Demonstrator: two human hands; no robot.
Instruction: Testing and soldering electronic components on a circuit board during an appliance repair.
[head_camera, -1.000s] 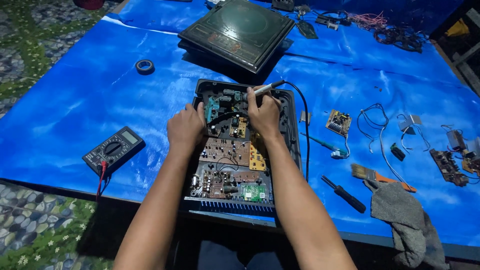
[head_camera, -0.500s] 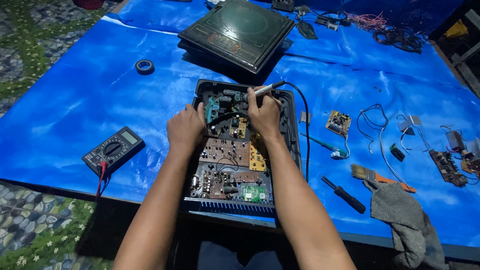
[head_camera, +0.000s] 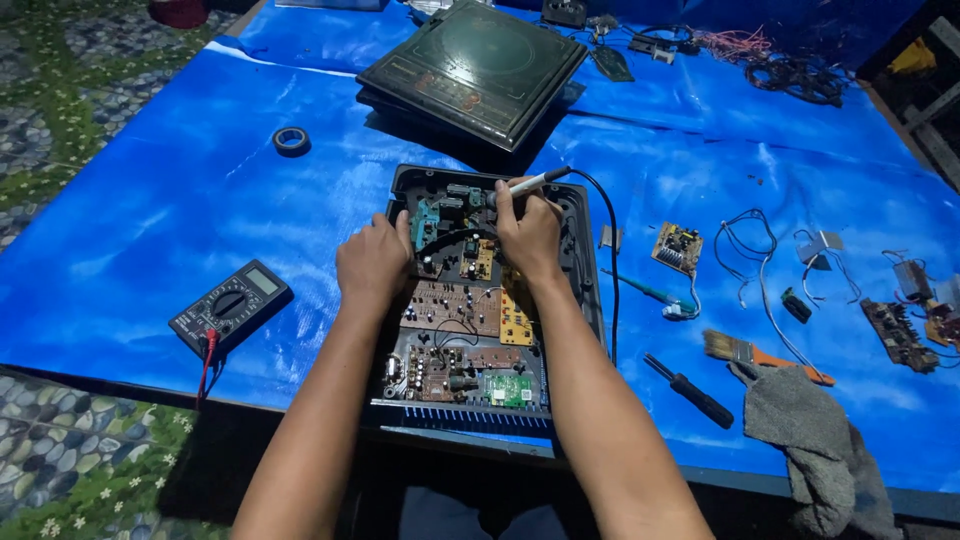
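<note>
On blue tarp (head_camera: 180, 210) | right hand (head_camera: 528, 235) grips soldering iron (head_camera: 527, 184) | left hand (head_camera: 372, 262) curled on chassis (head_camera: 580, 250)

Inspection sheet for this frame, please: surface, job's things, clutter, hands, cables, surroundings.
Surface: blue tarp over a table.
Job's things: open black case holding circuit boards; soldering iron tip over the far boards.
Clutter: multimeter, tape roll, dark flat cooktop, screwdriver, brush, grey rag, loose boards.
Hands: right hand grips the iron; left hand rests on the boards.
Cables: black cord from the iron; loose wires at right.
Surroundings: pebbled ground at left.
</note>
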